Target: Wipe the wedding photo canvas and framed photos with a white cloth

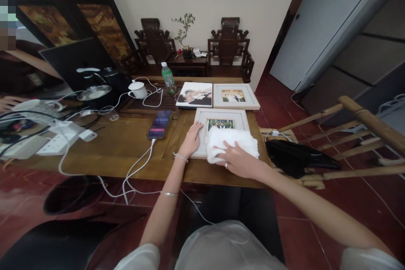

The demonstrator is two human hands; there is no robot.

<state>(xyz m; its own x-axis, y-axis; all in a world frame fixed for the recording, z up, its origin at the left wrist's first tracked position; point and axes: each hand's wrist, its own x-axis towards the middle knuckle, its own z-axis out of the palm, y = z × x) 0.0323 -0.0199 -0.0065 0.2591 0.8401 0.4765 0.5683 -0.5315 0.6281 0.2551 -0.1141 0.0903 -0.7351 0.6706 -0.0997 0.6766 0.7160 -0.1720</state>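
Observation:
A light wooden picture frame (200, 115) lies face up near the table's front right, with a photo of people inside its wide pale mat. My left hand (191, 138) rests on the frame's left border, its fingers stretched out flat and pointing away from me. Over the frame's lower right part lies a folded white towel (236, 135), hiding that corner and some of the photo. My right hand (237, 159) holds the towel from above, fingers bent into its pile. A ring shows on this hand; a bracelet circles my left wrist.
Behind lie another frame (251, 100) and a photo album (202, 93). A phone (159, 124) with a white cable, a green bottle (168, 78), a lidded cup (138, 89) and a power strip (60, 138) stand leftward. A person's arm (34, 61) shows far left; a bamboo chair (319, 114) stands right.

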